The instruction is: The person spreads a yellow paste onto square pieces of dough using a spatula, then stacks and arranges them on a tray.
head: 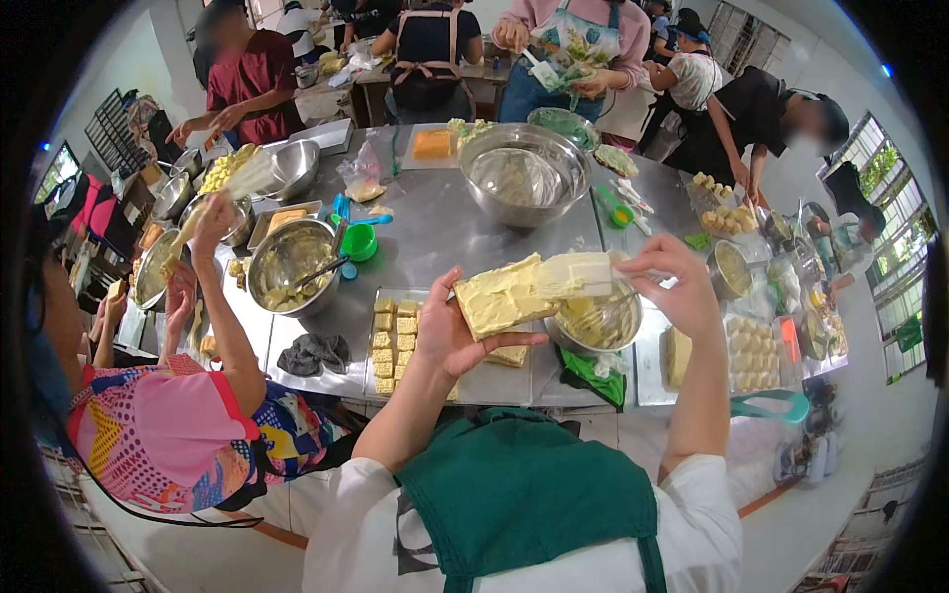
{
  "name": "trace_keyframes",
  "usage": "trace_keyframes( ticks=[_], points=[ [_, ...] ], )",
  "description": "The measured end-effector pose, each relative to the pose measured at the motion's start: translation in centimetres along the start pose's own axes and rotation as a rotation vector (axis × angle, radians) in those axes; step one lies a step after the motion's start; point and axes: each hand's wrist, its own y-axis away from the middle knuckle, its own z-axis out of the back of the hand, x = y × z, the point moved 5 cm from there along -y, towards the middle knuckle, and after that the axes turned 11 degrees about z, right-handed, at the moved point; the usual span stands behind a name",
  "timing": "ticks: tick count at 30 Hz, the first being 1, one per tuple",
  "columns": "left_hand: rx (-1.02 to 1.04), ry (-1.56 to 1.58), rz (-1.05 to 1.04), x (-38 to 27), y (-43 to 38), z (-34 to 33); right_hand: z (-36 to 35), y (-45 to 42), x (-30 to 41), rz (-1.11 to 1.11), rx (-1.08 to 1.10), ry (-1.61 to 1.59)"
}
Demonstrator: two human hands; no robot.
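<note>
My left hand (448, 341) holds a rectangular cake block (504, 300) coated with pale yellow cream, its palm and fingers around the block's left end and underside. Between the fingers of my right hand (678, 285) is a pale flat spatula (578, 275), whose blade lies against the cream on the block's right end. Below it stands a metal bowl (599, 326) of yellow cream with a whisk in it. A tray (373, 319) with rows of small cake cubes (382, 354) is under my left hand; another cake piece (508, 356) lies partly hidden there.
A large steel bowl (525, 178) stands beyond my hands. To the left are a cream bowl (291, 268), green cup (359, 242), dark cloth (314, 355) and a co-worker's raised hand (211, 222). A green cloth (604, 382) and tray of pale pieces (754, 352) lie right.
</note>
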Motion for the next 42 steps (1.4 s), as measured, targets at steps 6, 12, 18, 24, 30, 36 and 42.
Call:
trace_keyframes(
  ticks=[6,12,18,24,30,36,42],
  points=[
    [0.003,-0.084,0.038,0.5,-0.3,0.4,-1.8,-2.0,2.2,0.117,0.126,0.135],
    [0.01,-0.11,0.054,0.8,-0.1,0.4,-2.1,-3.2,3.4,0.182,0.231,0.233],
    [0.029,-0.059,0.037,0.6,0.3,0.7,-1.1,-3.5,2.2,0.079,0.278,0.173],
    [0.058,0.076,0.011,0.4,0.8,0.5,-0.6,-1.9,-1.8,-0.015,0.196,-0.016],
    [0.056,0.073,-0.031,0.3,1.3,-0.2,-3.3,0.9,-6.5,-0.21,0.107,-0.476],
    [0.097,0.03,-0.038,0.3,1.2,-0.3,-3.9,1.1,-7.3,-0.261,0.035,-0.537],
    [0.1,0.157,-0.026,0.4,1.2,-0.1,-4.4,-0.6,-5.0,-0.172,-0.016,-0.503]
  ],
)
